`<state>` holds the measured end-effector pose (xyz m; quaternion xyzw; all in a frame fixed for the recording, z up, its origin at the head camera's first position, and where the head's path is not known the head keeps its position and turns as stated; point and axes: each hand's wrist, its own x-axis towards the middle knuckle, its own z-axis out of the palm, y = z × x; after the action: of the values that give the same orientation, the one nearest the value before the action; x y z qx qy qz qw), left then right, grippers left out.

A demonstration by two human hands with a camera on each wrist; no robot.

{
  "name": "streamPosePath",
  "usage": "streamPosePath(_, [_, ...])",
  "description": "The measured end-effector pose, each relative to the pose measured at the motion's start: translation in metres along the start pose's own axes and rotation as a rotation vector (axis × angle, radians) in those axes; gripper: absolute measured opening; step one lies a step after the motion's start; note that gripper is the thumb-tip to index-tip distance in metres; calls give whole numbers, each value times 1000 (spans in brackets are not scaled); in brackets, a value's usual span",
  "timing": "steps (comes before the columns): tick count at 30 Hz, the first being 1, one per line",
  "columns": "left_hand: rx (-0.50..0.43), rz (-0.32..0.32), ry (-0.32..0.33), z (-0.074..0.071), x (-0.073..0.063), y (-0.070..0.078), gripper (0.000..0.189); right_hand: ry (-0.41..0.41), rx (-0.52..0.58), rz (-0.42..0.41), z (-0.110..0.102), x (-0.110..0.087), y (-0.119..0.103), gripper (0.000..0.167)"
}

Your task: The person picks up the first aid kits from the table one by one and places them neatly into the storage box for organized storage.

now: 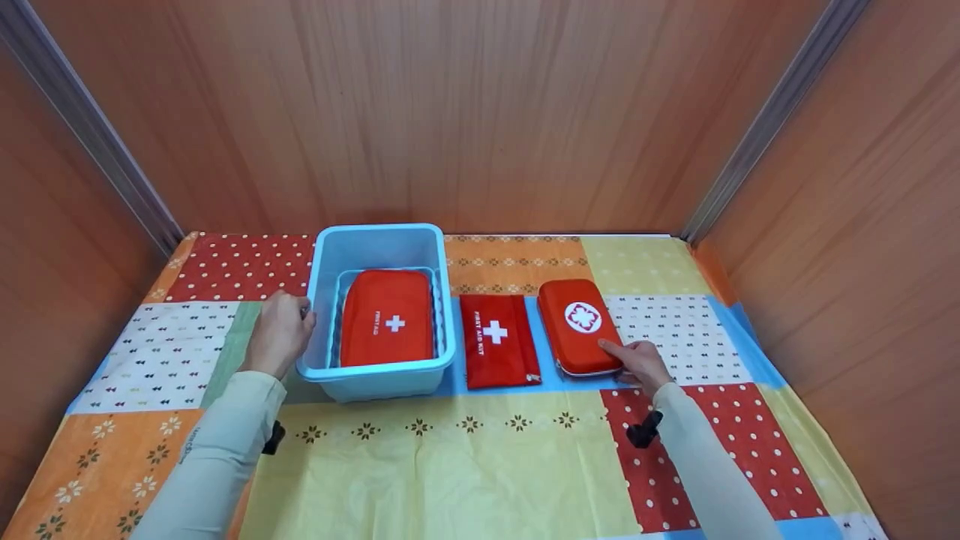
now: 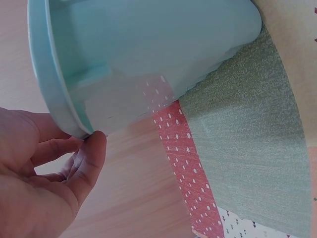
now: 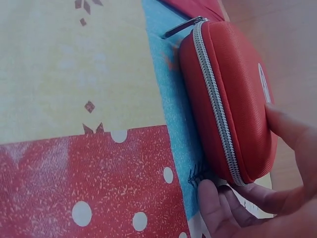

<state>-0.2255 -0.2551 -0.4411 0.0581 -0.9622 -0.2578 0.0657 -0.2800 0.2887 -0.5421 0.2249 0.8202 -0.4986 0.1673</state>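
Note:
My left hand (image 1: pixel 276 334) pinches the left rim of a light blue plastic bin (image 1: pixel 384 385) between thumb and fingers, seen close in the left wrist view. Inside the bin lies a red first aid pouch (image 1: pixel 386 319) with a white cross. At the right, my right hand (image 1: pixel 641 361) holds the near right corner of a red hard zip case (image 1: pixel 579 330) with a white round emblem. The right wrist view shows the thumb on the case's top and fingers at its lower edge; the silver zipper (image 3: pixel 215 94) is closed.
A flat dark red first aid kit pouch (image 1: pixel 499 341) lies between bin and case. The patchwork tablecloth (image 1: pixel 442 472) covers the table. Wood-grain panels (image 1: pixel 495 112) stand at the back and both sides.

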Motion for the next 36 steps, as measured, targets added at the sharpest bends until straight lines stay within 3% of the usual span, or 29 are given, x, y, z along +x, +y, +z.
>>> streamPosePath(8, [29,-20,-2,0,-1,0,24,-11,99,34,0,0,-5,77])
streamPosePath(20, [32,-39,-28,-2,-2,0,26,-38,101,31,-5,-4,-15,71])
streamPosePath(27, [26,-34,-5,-3,-2,2,26,-119,169,-24,-10,-3,-15,76])
streamPosePath(36, [38,-21,5,0,-3,1,24,-126,338,-115,-12,-7,-21,75])
